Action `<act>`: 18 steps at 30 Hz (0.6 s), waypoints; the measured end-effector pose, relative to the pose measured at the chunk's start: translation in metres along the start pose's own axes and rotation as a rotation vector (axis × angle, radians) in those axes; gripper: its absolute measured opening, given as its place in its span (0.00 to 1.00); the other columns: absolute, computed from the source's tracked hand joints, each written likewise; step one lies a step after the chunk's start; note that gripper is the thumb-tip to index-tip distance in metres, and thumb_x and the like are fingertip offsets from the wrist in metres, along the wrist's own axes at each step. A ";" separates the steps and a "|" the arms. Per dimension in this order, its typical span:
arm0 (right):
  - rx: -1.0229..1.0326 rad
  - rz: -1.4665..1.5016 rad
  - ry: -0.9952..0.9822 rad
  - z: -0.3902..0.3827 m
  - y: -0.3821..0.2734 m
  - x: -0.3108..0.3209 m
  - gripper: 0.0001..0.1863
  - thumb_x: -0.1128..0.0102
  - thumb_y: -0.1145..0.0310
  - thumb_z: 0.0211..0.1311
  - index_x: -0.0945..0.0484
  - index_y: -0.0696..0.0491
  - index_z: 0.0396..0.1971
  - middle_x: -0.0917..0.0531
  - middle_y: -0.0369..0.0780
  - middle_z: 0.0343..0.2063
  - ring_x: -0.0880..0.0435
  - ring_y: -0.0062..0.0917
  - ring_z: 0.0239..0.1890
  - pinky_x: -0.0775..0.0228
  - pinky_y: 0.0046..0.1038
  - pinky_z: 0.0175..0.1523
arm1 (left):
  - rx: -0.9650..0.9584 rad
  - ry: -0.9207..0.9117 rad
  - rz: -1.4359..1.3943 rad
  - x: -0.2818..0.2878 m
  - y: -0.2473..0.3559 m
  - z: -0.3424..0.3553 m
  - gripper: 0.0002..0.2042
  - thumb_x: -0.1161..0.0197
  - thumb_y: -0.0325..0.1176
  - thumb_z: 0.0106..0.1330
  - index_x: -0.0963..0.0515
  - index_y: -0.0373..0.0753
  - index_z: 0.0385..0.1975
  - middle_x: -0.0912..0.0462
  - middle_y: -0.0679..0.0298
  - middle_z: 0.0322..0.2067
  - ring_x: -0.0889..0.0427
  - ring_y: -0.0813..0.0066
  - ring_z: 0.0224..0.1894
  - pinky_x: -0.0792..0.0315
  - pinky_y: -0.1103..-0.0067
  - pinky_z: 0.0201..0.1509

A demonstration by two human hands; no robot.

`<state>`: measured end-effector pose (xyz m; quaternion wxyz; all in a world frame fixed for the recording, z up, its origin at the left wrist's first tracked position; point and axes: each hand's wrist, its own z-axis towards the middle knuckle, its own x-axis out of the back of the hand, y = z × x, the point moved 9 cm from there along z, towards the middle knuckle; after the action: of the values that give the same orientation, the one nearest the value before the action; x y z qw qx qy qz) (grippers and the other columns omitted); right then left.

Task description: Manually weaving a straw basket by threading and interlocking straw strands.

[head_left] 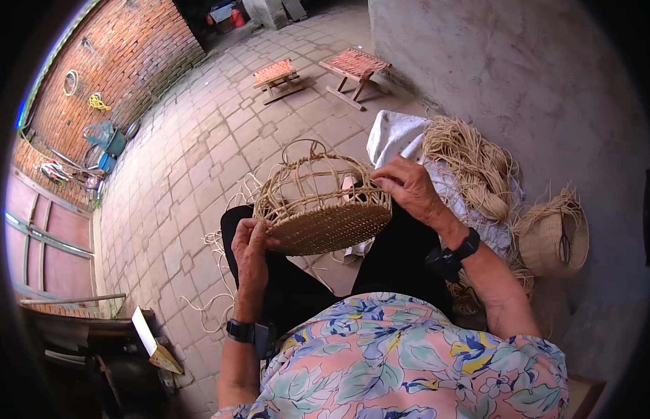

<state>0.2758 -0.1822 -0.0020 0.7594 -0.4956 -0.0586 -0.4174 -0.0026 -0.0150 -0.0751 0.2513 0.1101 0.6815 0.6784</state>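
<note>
A half-woven tan basket (332, 229) rests over my lap, tilted so its dense flat base faces me and its open latticed side faces away. My left hand (251, 244) grips the base's left edge between thumb and fingers. At the right end of the lattice, the fingertips of my right hand (413, 188) are pinched together on a strand of the basket. Loose strand ends (251, 187) stick out on the left, and a curved strand loops above the far rim. Part of the basket's inside is hidden by its own base.
Right of my legs, a bundle of tan cord (471, 164) lies on white cloth (393, 136), beside a round woven basket (559, 244). Two low folding stools (356, 64) stand ahead on the paved floor (178, 188). A grey wall (534, 84) rises at right.
</note>
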 end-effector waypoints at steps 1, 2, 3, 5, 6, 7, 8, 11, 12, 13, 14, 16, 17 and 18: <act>0.000 0.002 0.000 0.002 -0.005 -0.004 0.05 0.40 0.71 0.57 0.19 0.55 0.32 0.20 0.39 0.26 0.20 0.28 0.27 0.29 0.28 0.35 | -0.001 0.002 -0.003 0.000 0.000 0.000 0.06 0.42 0.34 0.69 0.27 0.39 0.36 0.21 0.67 0.34 0.23 0.84 0.25 0.26 0.86 0.34; 0.009 -0.031 -0.036 0.003 -0.010 -0.011 0.05 0.40 0.72 0.55 0.20 0.55 0.31 0.21 0.40 0.26 0.20 0.30 0.27 0.29 0.29 0.35 | -0.001 0.003 -0.001 0.001 0.000 -0.001 0.06 0.42 0.34 0.69 0.27 0.39 0.36 0.21 0.67 0.34 0.23 0.84 0.25 0.26 0.86 0.34; 0.018 -0.064 -0.071 0.004 -0.013 -0.017 0.05 0.40 0.73 0.54 0.20 0.55 0.31 0.22 0.40 0.25 0.20 0.32 0.27 0.29 0.30 0.34 | 0.000 0.002 0.004 0.000 0.000 -0.001 0.06 0.42 0.34 0.69 0.27 0.39 0.36 0.21 0.67 0.34 0.23 0.84 0.25 0.26 0.86 0.34; -0.016 -0.062 -0.095 0.003 -0.012 -0.022 0.04 0.41 0.74 0.52 0.21 0.55 0.29 0.22 0.41 0.25 0.20 0.33 0.27 0.29 0.31 0.34 | 0.000 0.003 0.011 -0.002 0.001 0.000 0.06 0.42 0.34 0.69 0.27 0.39 0.36 0.21 0.67 0.34 0.23 0.84 0.25 0.26 0.87 0.33; -0.052 -0.062 -0.117 0.003 -0.010 -0.026 0.03 0.41 0.75 0.50 0.22 0.55 0.27 0.23 0.41 0.24 0.21 0.34 0.27 0.29 0.33 0.33 | 0.004 0.011 0.021 -0.004 0.002 0.000 0.06 0.42 0.34 0.69 0.27 0.39 0.36 0.21 0.67 0.34 0.23 0.84 0.25 0.26 0.87 0.33; -0.050 -0.057 -0.121 0.000 -0.009 -0.028 0.03 0.41 0.75 0.50 0.22 0.55 0.27 0.23 0.41 0.24 0.21 0.34 0.27 0.29 0.33 0.33 | 0.009 0.020 0.032 -0.004 0.001 0.000 0.06 0.42 0.34 0.69 0.27 0.39 0.36 0.21 0.67 0.34 0.23 0.84 0.26 0.26 0.87 0.33; 0.058 -0.196 -0.021 -0.003 -0.015 -0.021 0.03 0.41 0.76 0.49 0.24 0.56 0.27 0.24 0.41 0.23 0.22 0.33 0.25 0.30 0.32 0.32 | 0.009 0.025 0.034 -0.003 0.001 -0.001 0.06 0.42 0.34 0.69 0.27 0.39 0.36 0.21 0.67 0.34 0.23 0.84 0.26 0.26 0.87 0.33; 0.037 -0.408 0.131 -0.019 0.020 0.012 0.04 0.41 0.74 0.47 0.27 0.54 0.21 0.25 0.42 0.22 0.22 0.37 0.25 0.31 0.36 0.30 | 0.011 0.048 0.020 0.001 0.001 -0.004 0.06 0.42 0.35 0.69 0.27 0.39 0.36 0.21 0.67 0.35 0.24 0.85 0.26 0.27 0.87 0.34; -0.017 -0.396 0.212 -0.031 0.048 0.038 0.04 0.41 0.74 0.46 0.27 0.54 0.21 0.26 0.43 0.21 0.23 0.39 0.25 0.32 0.37 0.30 | 0.012 0.046 0.022 0.001 0.001 -0.005 0.06 0.42 0.34 0.69 0.27 0.39 0.36 0.21 0.68 0.35 0.24 0.85 0.26 0.27 0.87 0.34; -0.126 -0.490 0.214 -0.051 0.095 0.070 0.05 0.41 0.71 0.46 0.28 0.53 0.20 0.26 0.44 0.21 0.24 0.39 0.24 0.33 0.39 0.30 | 0.012 0.040 0.022 -0.001 0.002 -0.005 0.06 0.42 0.34 0.69 0.27 0.39 0.36 0.21 0.68 0.35 0.24 0.85 0.26 0.27 0.87 0.34; -0.270 -0.530 0.188 -0.073 0.135 0.107 0.08 0.41 0.67 0.46 0.29 0.54 0.19 0.25 0.44 0.21 0.25 0.41 0.25 0.34 0.39 0.29 | 0.009 0.047 0.020 0.001 0.004 -0.005 0.06 0.42 0.34 0.69 0.27 0.39 0.36 0.21 0.68 0.35 0.24 0.85 0.26 0.27 0.87 0.34; -0.426 -0.910 0.266 -0.140 0.211 0.199 0.09 0.42 0.65 0.46 0.25 0.56 0.20 0.23 0.47 0.22 0.23 0.47 0.26 0.33 0.43 0.31 | 0.014 0.037 0.019 0.000 0.004 -0.005 0.06 0.42 0.34 0.69 0.27 0.39 0.36 0.21 0.68 0.34 0.24 0.85 0.26 0.27 0.87 0.34; -0.727 -1.108 0.194 -0.178 0.248 0.246 0.10 0.41 0.64 0.48 0.21 0.56 0.23 0.20 0.50 0.26 0.21 0.49 0.30 0.31 0.47 0.34 | 0.012 0.046 0.017 0.004 0.003 -0.006 0.06 0.42 0.34 0.69 0.27 0.39 0.36 0.21 0.68 0.34 0.24 0.85 0.26 0.27 0.87 0.34; -0.889 -1.200 0.220 -0.244 0.284 0.319 0.11 0.42 0.62 0.51 0.19 0.56 0.25 0.18 0.51 0.30 0.19 0.50 0.34 0.29 0.48 0.36 | 0.024 0.009 -0.016 -0.001 -0.005 0.000 0.06 0.42 0.34 0.69 0.27 0.39 0.36 0.21 0.68 0.33 0.24 0.85 0.25 0.27 0.87 0.34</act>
<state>0.5993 -0.5161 -0.1640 0.1319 -0.5938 -0.0682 -0.7908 -0.0009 -0.0160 -0.0796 0.2522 0.1048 0.6917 0.6686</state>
